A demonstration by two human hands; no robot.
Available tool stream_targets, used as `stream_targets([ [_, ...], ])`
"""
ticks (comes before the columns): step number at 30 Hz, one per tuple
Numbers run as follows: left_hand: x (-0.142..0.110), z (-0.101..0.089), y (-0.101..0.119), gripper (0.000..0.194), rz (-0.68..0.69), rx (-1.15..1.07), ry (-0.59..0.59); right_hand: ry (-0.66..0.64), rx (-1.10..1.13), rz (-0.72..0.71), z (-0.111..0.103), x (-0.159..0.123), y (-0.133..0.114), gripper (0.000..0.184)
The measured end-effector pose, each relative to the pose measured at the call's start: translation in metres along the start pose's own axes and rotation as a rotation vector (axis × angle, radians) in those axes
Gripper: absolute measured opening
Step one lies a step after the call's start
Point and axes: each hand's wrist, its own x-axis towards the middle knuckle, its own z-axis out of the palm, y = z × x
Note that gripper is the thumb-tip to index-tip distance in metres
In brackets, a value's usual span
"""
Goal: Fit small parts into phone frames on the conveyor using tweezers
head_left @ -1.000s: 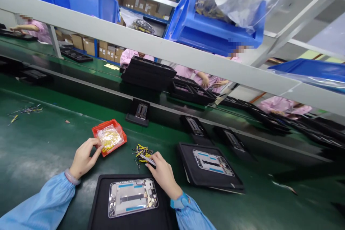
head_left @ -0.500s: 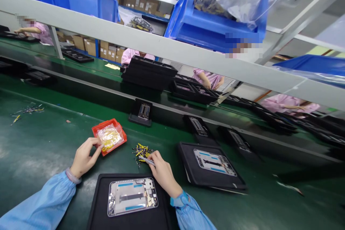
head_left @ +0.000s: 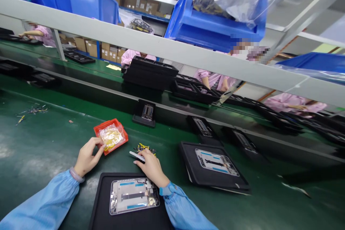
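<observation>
Left hand [head_left: 87, 157]: fingertips pressed together at the near rim of a red plastic tray [head_left: 107, 123] holding a clear bag of yellow parts [head_left: 111, 137]; whether anything is pinched cannot be told. Right hand [head_left: 152, 169]: closed around a slim pale metal tool [head_left: 137, 156], just below a small heap of yellow-and-black parts [head_left: 144, 147]. Nearby: a black rectangular tray [head_left: 101, 201] carrying a silver phone frame [head_left: 134, 196], on a green desk [head_left: 40, 143].

Orange-red tray [head_left: 110, 136] around a yellow-filled clear bag [head_left: 111, 137]; yellow-and-black loose parts [head_left: 144, 148]; white tool [head_left: 137, 156]; light-blue sleeves [head_left: 51, 197]; black mat [head_left: 99, 201]; dark-green bench [head_left: 40, 140]; bright-blue bins [head_left: 215, 21]; pink smock [head_left: 137, 56].
</observation>
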Motion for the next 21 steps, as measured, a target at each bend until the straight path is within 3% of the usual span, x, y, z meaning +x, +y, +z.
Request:
stream_targets([
  [9, 0.002, 0.0, 0.008, 0.009, 0.071, -0.006, 0.026, -0.025, 0.448, 0.004, -0.009, 0.013, 0.001, 0.017],
  [15, -0.002, 0.003, 0.017, 0.013, 0.005, -0.118, 0.01, -0.146, 0.803, 0.072, -0.019, 0.013, -0.003, 0.054],
  [18, -0.008, 0.011, 0.032, 0.021, -0.16, -0.297, -0.069, -0.199, 0.969, 0.074, -0.023, 0.01, -0.012, 0.056],
  [21, -0.015, 0.022, 0.048, 0.038, -0.476, -0.598, -0.329, -0.313, 1.193, 0.059, -0.026, 0.005, -0.022, 0.053],
])
